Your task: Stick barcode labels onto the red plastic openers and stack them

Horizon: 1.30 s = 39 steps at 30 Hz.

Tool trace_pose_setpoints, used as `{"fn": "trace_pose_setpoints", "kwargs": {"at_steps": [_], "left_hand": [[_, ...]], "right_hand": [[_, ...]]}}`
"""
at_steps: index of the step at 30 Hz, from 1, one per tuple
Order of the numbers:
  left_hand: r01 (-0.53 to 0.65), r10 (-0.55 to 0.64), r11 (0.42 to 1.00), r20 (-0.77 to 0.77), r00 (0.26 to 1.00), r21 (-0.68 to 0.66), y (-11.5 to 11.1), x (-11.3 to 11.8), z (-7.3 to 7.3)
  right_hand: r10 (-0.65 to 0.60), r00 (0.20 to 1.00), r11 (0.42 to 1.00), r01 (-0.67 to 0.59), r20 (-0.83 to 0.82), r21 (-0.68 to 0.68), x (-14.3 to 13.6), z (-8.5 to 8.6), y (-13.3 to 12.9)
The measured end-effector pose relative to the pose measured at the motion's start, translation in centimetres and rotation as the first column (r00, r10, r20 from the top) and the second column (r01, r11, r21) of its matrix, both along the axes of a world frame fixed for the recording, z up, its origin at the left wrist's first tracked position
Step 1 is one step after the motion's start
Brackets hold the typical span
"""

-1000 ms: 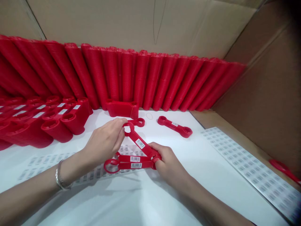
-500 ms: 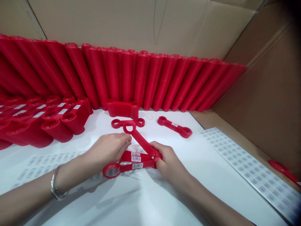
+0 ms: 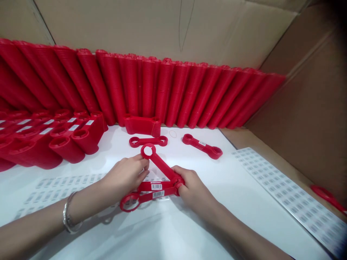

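Fanned red pcs (image 3: 162,166) w/ barcode lbls (image 3: 158,194) in R hand (image 3: 193,185)

On my feed, a tan cardboard back wall (image 3: 121,25) meets a shadowed brown cardboard side wall (image 3: 306,79) beyond a glossy white tabletop (image 3: 238,191)

Stacks (image 3: 165,94) behind held links (image 3: 163,165)

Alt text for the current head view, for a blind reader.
The right hand grips fanned red ring-ended plastic bars, some with white barcode labels, over a white table; the left hand is at their free ends. Tall ribbed red stacks stand behind.
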<state>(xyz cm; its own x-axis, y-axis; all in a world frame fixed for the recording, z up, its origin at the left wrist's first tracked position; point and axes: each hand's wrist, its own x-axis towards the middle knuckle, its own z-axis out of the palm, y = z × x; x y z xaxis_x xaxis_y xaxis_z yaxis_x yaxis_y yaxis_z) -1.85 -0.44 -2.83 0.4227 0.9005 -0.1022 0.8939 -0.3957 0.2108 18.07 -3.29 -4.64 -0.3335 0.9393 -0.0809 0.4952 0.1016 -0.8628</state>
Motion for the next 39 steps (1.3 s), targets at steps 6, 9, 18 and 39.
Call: {"fn": "trace_pose_setpoints", "kwargs": {"at_steps": [6, 9, 18, 39], "left_hand": [[0.086, -0.039, 0.985, 0.292, 0.956, -0.149, 0.1, -0.6, 2.3], [0.043, 0.064, 0.974, 0.457, 0.887, -0.221, -0.2, 0.0, 2.9], [0.059, 0.234, 0.911, 0.63, 0.74, -0.407, -0.6, 1.4, 2.1], [0.259, -0.214, 0.699, -0.15, 0.965, 0.666, -1.5, 1.4, -0.2]], "right_hand": [[-0.021, 1.0, 1.0, 0.021, 0.013, -0.021, 0.1, -0.1, -0.1], [-0.009, 1.0, 1.0, 0.009, 0.011, -0.018, -0.1, 0.3, -0.2], [0.021, 1.0, 0.999, -0.021, -0.004, -0.025, -0.4, 1.2, -0.7], [0.061, 0.993, 0.997, -0.065, -0.104, -0.044, -0.6, 1.3, -1.0]]}}
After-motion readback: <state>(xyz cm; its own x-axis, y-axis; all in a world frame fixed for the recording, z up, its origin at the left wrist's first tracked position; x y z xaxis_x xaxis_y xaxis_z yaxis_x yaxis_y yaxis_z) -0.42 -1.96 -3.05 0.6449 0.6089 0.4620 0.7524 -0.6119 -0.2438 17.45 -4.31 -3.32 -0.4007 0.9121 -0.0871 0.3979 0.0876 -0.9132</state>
